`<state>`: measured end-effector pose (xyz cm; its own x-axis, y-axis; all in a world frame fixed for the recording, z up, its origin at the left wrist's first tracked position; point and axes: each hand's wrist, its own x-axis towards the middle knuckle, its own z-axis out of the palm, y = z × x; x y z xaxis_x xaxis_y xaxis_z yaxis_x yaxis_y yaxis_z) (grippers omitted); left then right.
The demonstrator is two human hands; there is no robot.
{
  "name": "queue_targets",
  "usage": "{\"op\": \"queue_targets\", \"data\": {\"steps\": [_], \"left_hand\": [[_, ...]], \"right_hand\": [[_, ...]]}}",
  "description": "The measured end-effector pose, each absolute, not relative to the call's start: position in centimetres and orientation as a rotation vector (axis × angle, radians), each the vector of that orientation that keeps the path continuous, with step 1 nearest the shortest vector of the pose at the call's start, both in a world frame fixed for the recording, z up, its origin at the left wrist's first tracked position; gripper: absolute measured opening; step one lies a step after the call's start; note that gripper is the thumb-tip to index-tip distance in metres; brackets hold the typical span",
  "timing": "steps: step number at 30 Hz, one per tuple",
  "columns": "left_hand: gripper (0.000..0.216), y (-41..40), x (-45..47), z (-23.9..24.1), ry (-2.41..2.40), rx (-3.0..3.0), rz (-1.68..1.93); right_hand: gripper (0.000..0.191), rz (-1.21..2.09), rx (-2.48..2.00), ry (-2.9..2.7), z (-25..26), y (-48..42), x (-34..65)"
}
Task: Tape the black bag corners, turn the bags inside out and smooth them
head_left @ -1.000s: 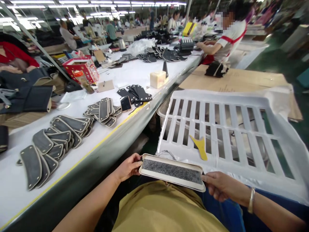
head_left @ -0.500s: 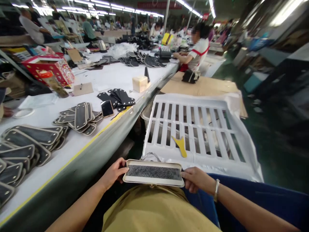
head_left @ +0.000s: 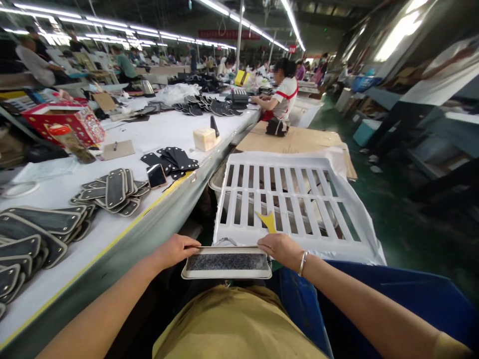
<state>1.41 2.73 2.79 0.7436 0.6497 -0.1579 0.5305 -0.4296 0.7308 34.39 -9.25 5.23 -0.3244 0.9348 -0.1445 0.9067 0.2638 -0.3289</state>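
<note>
My left hand (head_left: 175, 252) grips the upper left corner of a long, shallow piece (head_left: 226, 262) with a cream rim and a dark grey speckled strip along its middle. At its upper right corner, my right hand (head_left: 281, 247) has thumb and fingers pressed on the rim. The piece is held level in front of my body, at the near edge of a white slatted rack (head_left: 243, 185). A thin loop shows behind its far edge. On the rack, just beyond my right hand, lies a yellow forked piece (head_left: 267, 221).
Stacks of dark grey, cream-edged pieces (head_left: 39, 219) cover the near left of the white table (head_left: 123, 244). A phone (head_left: 156, 176), black pieces (head_left: 174, 158) and a cream block (head_left: 204, 138) lie farther along. Blue material (head_left: 396, 294) is at my right. A co-worker (head_left: 283, 92) sits beyond the cardboard (head_left: 299, 141).
My hands have shifted from the ends of the piece to its upper corners along the far edge. The view has turned slightly right, and a standing person has come into sight there.
</note>
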Motion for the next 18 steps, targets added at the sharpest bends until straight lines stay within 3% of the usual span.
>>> {"op": "queue_targets", "data": {"steps": [10,18], "left_hand": [[0.024,2.5,1.4,2.5,0.838,2.236,0.259],[0.025,2.5,1.7,3.0,0.824,2.260,0.180]], "right_hand": [[0.024,0.293,-1.793,-2.631,4.5,-9.4,33.7],[0.026,0.288,-1.928,-2.606,4.5,-9.2,33.1]]}}
